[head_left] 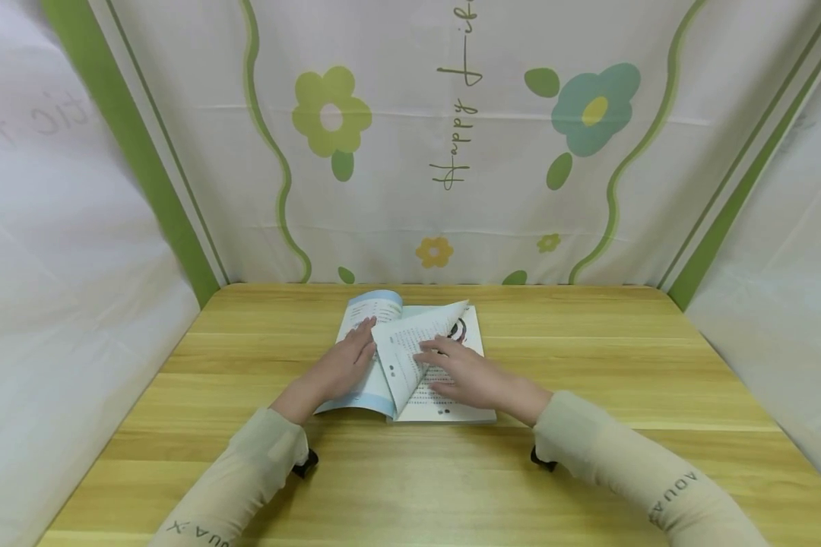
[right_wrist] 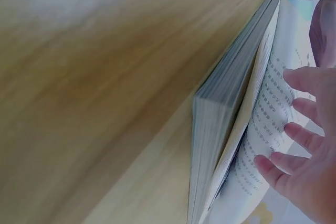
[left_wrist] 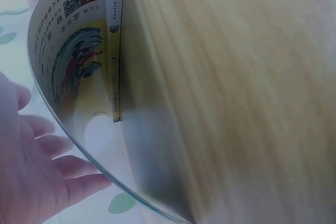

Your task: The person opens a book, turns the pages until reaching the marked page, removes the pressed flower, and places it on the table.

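An opened paperback book [head_left: 451,414] lies on the table, its left side bowed up from the wood. On that left side my left hand [head_left: 345,361] rests with fingers extended. A single page [head_left: 410,342] stands lifted and slanted across the middle, with printed text on it. Against this page is my right hand [head_left: 468,372], fingers spread and slightly bent. In the left wrist view the cover [left_wrist: 79,72] curves upward, showing a colourful picture and a QR code. The right wrist view shows the thick page block [right_wrist: 226,93] beside my right hand's fingertips [right_wrist: 270,169].
The wooden table [head_left: 588,357] extends around the book on all sides. Behind it hangs a white curtain [head_left: 397,205] printed with flowers and lettering. More white cloth hangs at the left and right. A dark band shows under each sleeve near the wrist.
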Available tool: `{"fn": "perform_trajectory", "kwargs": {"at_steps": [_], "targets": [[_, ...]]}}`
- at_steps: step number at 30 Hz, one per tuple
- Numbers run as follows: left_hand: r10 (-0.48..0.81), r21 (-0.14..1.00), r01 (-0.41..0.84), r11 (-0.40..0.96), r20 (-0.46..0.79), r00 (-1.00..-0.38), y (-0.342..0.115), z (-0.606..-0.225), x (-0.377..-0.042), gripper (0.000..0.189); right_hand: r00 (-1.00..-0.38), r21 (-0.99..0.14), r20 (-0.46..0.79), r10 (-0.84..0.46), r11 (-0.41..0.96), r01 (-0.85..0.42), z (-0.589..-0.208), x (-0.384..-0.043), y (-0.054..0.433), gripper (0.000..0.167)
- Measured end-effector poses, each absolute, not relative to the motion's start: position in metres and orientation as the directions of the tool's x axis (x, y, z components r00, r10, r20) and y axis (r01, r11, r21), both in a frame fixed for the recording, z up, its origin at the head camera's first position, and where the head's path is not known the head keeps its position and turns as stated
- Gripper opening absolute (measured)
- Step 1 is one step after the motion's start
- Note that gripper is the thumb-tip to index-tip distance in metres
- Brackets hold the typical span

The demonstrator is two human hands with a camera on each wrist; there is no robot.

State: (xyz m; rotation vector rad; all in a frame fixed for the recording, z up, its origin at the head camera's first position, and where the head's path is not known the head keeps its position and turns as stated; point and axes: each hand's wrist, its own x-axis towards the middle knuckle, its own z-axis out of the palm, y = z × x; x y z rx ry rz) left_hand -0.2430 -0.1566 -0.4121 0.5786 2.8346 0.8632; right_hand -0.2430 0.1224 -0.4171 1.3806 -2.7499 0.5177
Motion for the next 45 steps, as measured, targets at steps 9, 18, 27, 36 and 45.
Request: {"fn": "perform_trajectory", "kwargs": {"at_steps": [9, 18, 27, 36, 45], "targets": [[0.341, 0.568, 0.307, 0.764, 0.049, -0.939, -0.156, -0.409, -0.244, 0.075, -0.650, -0.332, 0.067, -0.757, 0.598, -0.730, -0.413, -0.238, 0.110, 0.053], [0.390, 0.492, 0.361, 0.793, 0.046, -0.920, -0.152, -0.410, -0.243, 0.067, -0.613, -0.291, 0.060, -0.788, 0.573, -0.766, -0.416, -0.232, 0.096, 0.059], [0.413, 0.435, 0.369, 0.822, -0.007, -0.911, -0.152, -0.413, -0.244, 0.055, -0.549, -0.269, 0.059, -0.833, 0.517, -0.813, -0.415, -0.232, 0.089, 0.061], [0.405, 0.416, 0.347, 0.841, -0.057, -0.913, -0.152, -0.413, -0.243, 0.058, -0.546, -0.306, -0.035, -0.837, 0.529, -0.791, -0.413, -0.236, 0.096, 0.061], [0.387, 0.424, 0.329, 0.844, -0.057, -0.920, -0.153, -0.412, -0.243, 0.059, -0.540, -0.378, -0.068, -0.839, 0.523, -0.764, -0.410, -0.238, 0.112, 0.063]]}}
